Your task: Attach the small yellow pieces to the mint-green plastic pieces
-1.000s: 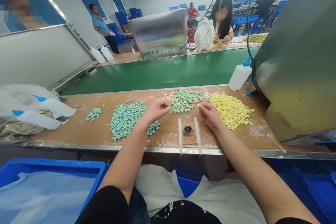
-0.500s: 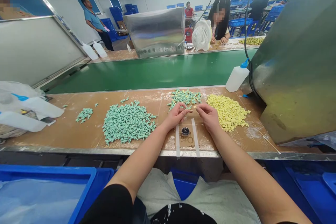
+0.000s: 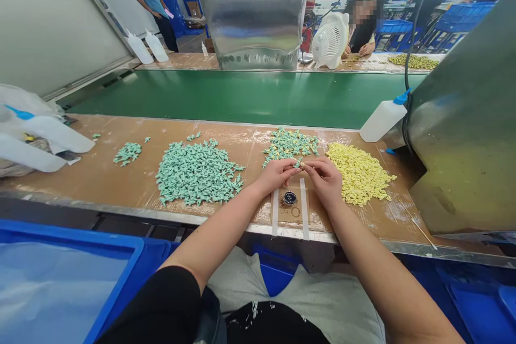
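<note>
My left hand (image 3: 281, 173) brought in to meet my right hand (image 3: 325, 178), left fingers pinching a small mint-green pointed piece (image 3: 298, 163) (can't tell what my right grips), small yellow pieces (image 3: 358, 174) heaped alongside.

Black short sleeve (image 3: 161, 295), bare forearms (image 3: 226, 231); black top (image 3: 278, 328), white flecked print (image 3: 255, 309); pale grey trousers (image 3: 338, 301).

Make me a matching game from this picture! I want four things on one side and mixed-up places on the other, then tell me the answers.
Things
1. Yellow pile
2. Little dark pot
3. White fan
4. Big green pile

Places
A. Across the green belt
B. Left of the left hand
C. Between two tape strips
D. Just right of the right hand

Pairs: 1-D, 2-C, 3-A, 4-B
</note>
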`<state>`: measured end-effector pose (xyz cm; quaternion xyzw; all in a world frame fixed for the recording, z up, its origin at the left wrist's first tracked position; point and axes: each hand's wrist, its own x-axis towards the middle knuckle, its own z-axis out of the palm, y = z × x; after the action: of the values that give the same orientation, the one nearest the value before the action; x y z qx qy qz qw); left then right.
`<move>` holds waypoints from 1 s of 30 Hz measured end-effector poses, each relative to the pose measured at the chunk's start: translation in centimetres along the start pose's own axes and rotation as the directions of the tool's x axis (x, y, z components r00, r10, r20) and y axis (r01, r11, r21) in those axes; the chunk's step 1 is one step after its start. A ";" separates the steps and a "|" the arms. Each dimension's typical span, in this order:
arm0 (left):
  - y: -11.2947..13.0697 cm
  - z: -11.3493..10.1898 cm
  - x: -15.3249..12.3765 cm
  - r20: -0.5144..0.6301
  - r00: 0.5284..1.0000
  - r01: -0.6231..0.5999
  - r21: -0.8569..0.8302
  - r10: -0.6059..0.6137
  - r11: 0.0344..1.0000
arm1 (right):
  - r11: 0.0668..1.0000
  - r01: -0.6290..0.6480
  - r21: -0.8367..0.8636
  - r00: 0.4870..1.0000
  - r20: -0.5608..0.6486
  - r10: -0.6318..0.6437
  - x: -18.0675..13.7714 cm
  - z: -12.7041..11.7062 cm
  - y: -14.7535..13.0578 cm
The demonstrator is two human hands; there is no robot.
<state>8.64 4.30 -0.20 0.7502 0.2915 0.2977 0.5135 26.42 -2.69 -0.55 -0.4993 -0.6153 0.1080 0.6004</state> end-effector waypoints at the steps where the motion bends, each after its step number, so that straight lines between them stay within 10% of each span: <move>1: 0.1 0.0 0.0 -0.005 1.000 0.002 0.013 -0.002 1.000 | 1.000 0.012 -0.013 1.000 0.008 -0.012 0.0 0.0 0.0; 30: -0.2 -1.0 0.3 0.041 0.988 -0.145 0.569 0.148 0.810 | 0.979 0.000 -0.206 0.983 0.181 0.039 -0.5 -0.7 -0.1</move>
<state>8.07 5.23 0.01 0.8887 0.3096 0.2375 0.2406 26.80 -3.45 -0.64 -0.5523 -0.6711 0.0957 0.4852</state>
